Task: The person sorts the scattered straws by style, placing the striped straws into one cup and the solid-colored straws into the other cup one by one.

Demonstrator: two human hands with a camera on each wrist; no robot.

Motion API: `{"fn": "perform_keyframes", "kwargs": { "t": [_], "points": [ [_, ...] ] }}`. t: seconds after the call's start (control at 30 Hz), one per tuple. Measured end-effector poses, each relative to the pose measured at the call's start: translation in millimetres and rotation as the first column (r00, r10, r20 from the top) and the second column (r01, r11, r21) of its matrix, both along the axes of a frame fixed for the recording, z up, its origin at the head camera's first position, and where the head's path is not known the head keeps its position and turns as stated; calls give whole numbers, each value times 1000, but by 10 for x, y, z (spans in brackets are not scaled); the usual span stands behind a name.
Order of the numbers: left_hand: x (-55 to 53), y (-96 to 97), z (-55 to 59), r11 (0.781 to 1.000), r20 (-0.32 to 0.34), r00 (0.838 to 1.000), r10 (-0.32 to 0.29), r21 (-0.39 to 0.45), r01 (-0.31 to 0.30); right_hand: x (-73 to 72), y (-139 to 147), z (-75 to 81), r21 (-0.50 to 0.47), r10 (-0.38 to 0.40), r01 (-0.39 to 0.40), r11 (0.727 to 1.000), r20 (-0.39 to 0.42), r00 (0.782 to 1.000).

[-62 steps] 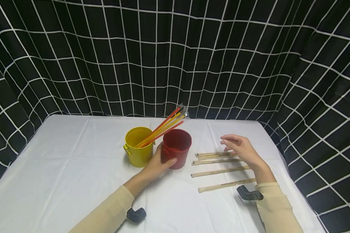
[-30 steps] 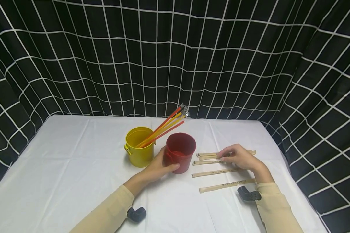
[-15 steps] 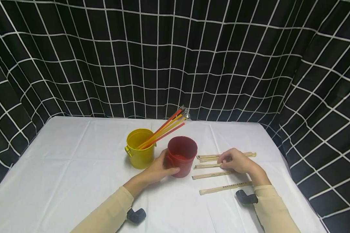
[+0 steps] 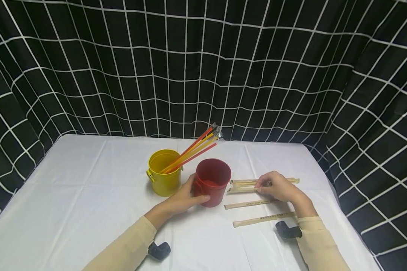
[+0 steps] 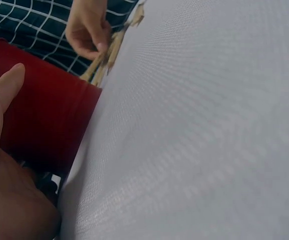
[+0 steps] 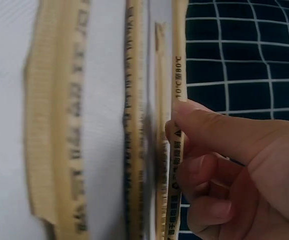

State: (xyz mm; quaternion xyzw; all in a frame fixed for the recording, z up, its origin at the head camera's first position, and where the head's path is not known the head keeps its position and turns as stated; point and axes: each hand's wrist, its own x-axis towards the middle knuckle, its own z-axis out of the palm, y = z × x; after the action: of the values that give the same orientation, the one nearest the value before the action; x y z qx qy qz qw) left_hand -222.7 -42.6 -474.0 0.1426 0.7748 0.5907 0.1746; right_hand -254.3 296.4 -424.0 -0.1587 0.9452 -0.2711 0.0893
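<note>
My left hand [image 4: 183,197] grips the red bucket [image 4: 214,194] round its side, thumb across the front; the left wrist view shows the thumb on the red bucket [image 5: 44,110]. My right hand [image 4: 279,187] pinches a paper-wrapped straw [image 4: 241,190] between thumb and fingers. In the right wrist view the pinched straw [image 6: 176,165], with printed lettering, stands close to my thumb; other wrapped straws lie beside it. Just beyond the pinched one lie more paper-wrapped straws [image 4: 293,180], partly hidden by the hand. Whether the pinched straw is off the cloth, I cannot tell.
Left of the red bucket stands a yellow bucket [image 4: 164,184] holding several orange and yellow sticks [image 4: 196,148] that lean right over the red bucket. Nearer me lie two wrapped straws, a middle straw [image 4: 245,204] and a front straw [image 4: 257,220]. A black gridded curtain [image 4: 190,67] backs the white-covered table [image 4: 88,180].
The right hand has come down from above the straws and pinches one, which has shifted slightly away from me. The left hand has slid the red bucket a little right and nearer.
</note>
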Motion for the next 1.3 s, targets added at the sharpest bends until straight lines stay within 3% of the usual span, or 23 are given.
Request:
{"fn": "perform_keyframes", "kwargs": {
  "t": [0.23,0.43,0.5,0.6,0.67,0.73,0.8,0.83,0.9,0.97,1.1,1.2,1.3],
  "points": [
    [-4,-5,1,1000,6,1000,-1,1,1,4,6,150,-28,-85,83,996,-78,993],
    [-7,-17,5,1000,2,1000,-12,17,12,48,1,305,-78,-152,139,987,-201,968],
    [-13,-18,6,1000,3,1000,-13,13,12,58,3,348,-120,-160,131,984,-279,947],
    [-17,-16,6,1000,0,1000,-11,8,11,79,3,406,-214,-188,108,971,-396,899],
    [-15,-15,7,1000,2,1000,-9,4,9,108,-9,452,-298,-220,87,951,-448,867],
    [-12,-17,6,1000,-2,1000,-12,8,12,141,-20,500,-391,-243,46,919,-471,848],
    [-13,-17,0,1000,-1,1000,-13,11,13,165,-27,542,-489,-250,-14,872,-470,847],
    [-14,-16,-3,1000,-1,1000,-14,13,14,173,-26,562,-541,-244,-49,839,-456,856],
    [-17,-15,-7,1000,0,1000,-14,14,14,184,-14,594,-637,-214,-111,763,-412,886],
    [-22,-11,-12,1000,0,1000,-12,11,12,188,5,613,-730,-181,-145,668,-348,920],
    [-17,-10,-2,1000,4,1000,-12,2,12,196,49,634,-856,-127,-134,499,-225,966],
    [-7,-10,3,1000,10,1000,-15,5,15,204,63,655,-907,-81,-141,396,-188,979],
    [1,-14,8,1000,13,1000,-15,12,15,219,47,693,-950,-48,-149,274,-168,985]
  ]
}}
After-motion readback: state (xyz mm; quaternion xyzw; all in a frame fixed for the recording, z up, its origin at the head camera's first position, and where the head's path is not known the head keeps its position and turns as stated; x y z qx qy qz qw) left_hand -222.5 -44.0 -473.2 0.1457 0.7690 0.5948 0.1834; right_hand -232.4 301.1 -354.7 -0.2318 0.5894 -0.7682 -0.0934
